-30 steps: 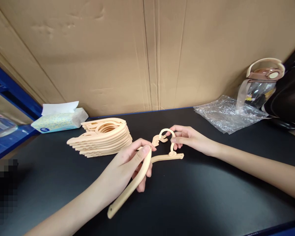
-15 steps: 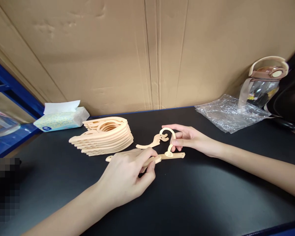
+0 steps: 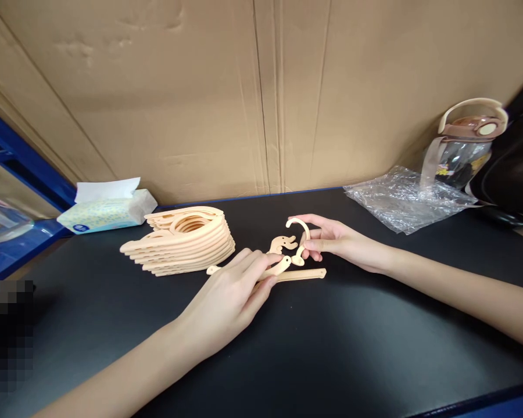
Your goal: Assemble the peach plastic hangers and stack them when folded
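Note:
Between the thumb and fingers of my right hand (image 3: 326,239) is a cream plastic hanger hook (image 3: 305,233), its open curve facing left and its round base low. My left hand (image 3: 239,284) pinches a curved hanger arm (image 3: 282,267), whose holed end points at the hook's base; whether the two touch I cannot tell. Beneath that arm lies a straight bar (image 3: 307,274), partly covered by my left fingers. Behind them another shaped hanger piece (image 3: 280,242) rests on the black table, its left part hidden by my left hand.
Left of my hands stands a stack of cream hanger pieces (image 3: 187,247). A tissue pack (image 3: 108,212) sits at the back left. Clear plastic wrap (image 3: 405,200) and a drink bottle (image 3: 464,154) are at the back right. Cardboard (image 3: 178,104) lines the table's (image 3: 353,348) far side.
The hook has turned and lifted away from the straight bar. My left hand has raised the curved arm, bringing its holed end up and right toward the hook's base.

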